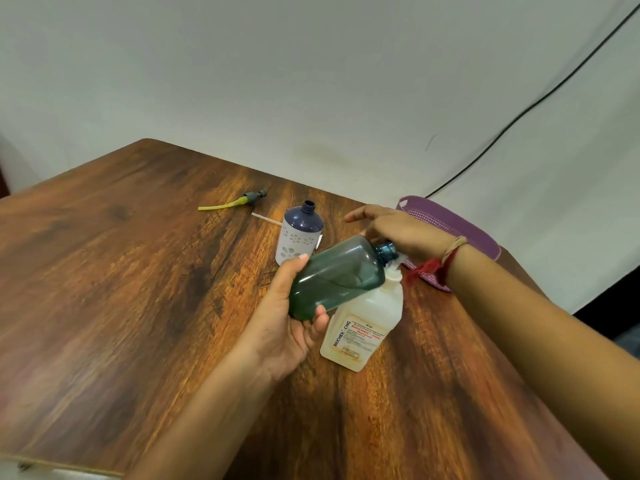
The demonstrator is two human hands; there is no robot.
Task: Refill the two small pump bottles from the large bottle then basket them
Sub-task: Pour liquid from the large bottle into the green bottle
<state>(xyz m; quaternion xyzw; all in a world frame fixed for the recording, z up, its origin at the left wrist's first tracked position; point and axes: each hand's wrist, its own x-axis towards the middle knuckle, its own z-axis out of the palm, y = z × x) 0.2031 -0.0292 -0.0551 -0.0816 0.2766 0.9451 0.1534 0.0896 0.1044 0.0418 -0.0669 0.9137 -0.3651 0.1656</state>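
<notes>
Wooden bench (121, 271) fills the lower frame, its far edge against a white wall (311, 64); broad bare wood spreads at left. Two small bottles: the blue bottle (299, 233) stands uncapped at centre, and the green bottle (339, 275) lies tilted in the left hand (291, 327), fingers curled round its base. One large white bottle (363, 327) stands centre right. The right hand (401, 233) lies over its top; I cannot tell its grip. One purple basket (460, 226) sits at the right edge, and one loose pump (242, 200) lies upper left.

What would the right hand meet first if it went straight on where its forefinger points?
Likely the uncapped navy-and-white flowered bottle, standing just beyond the right hand; depth is unclear, so it might pass behind.
</notes>
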